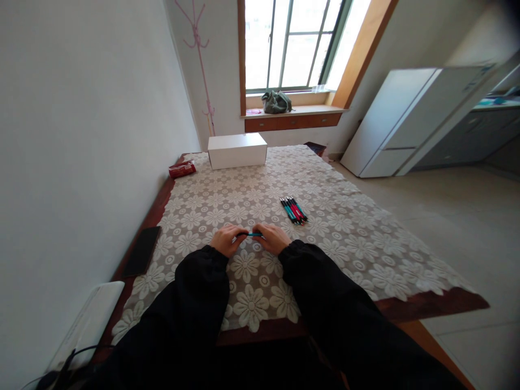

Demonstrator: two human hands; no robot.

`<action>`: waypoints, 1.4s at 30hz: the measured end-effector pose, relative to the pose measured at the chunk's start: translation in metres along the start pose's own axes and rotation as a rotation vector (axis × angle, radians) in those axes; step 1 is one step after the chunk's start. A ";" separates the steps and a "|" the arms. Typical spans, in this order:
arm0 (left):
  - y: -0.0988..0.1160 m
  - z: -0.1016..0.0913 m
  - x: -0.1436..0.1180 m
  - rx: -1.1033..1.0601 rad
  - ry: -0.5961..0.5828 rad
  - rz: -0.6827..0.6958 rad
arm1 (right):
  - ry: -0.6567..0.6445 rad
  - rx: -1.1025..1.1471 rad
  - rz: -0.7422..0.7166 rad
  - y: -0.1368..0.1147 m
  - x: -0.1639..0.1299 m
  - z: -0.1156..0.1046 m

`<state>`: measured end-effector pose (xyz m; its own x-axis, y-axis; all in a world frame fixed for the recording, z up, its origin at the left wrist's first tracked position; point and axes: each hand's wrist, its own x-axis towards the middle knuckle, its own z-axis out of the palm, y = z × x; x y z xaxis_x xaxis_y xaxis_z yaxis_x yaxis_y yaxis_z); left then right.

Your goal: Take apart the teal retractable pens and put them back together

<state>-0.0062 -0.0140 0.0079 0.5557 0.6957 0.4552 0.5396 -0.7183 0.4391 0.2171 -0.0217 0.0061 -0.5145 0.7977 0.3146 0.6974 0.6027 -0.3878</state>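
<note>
A teal and black pen (254,234) lies level between my two hands, just above the flowered tablecloth (252,309). My left hand (227,239) pinches its dark end. At the other end, the fingers of my right hand (273,238) close on the teal part. The fingers hide both tips of the pen. Beyond my right hand, a bunch of several pens (294,210) in teal, red and black rests side by side on the cloth.
At the far end of the table stands a white box (238,151), with a red packet (182,169) left of it. A dark flat tablet-like object (142,251) lies along the left edge. Nearer, a white device (87,319) with a black cable sits by the wall.
</note>
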 end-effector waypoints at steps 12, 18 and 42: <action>0.001 -0.001 0.000 0.014 0.029 -0.003 | 0.006 -0.030 0.000 0.002 -0.001 0.002; 0.001 0.000 0.000 0.012 0.009 0.003 | 0.019 -0.044 -0.049 0.003 0.000 0.003; -0.001 -0.001 0.000 0.035 0.030 -0.016 | 0.005 -0.077 -0.016 0.000 0.000 -0.003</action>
<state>-0.0070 -0.0131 0.0080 0.5279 0.7063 0.4716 0.5706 -0.7063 0.4191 0.2185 -0.0217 0.0085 -0.5237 0.7876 0.3247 0.7255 0.6121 -0.3146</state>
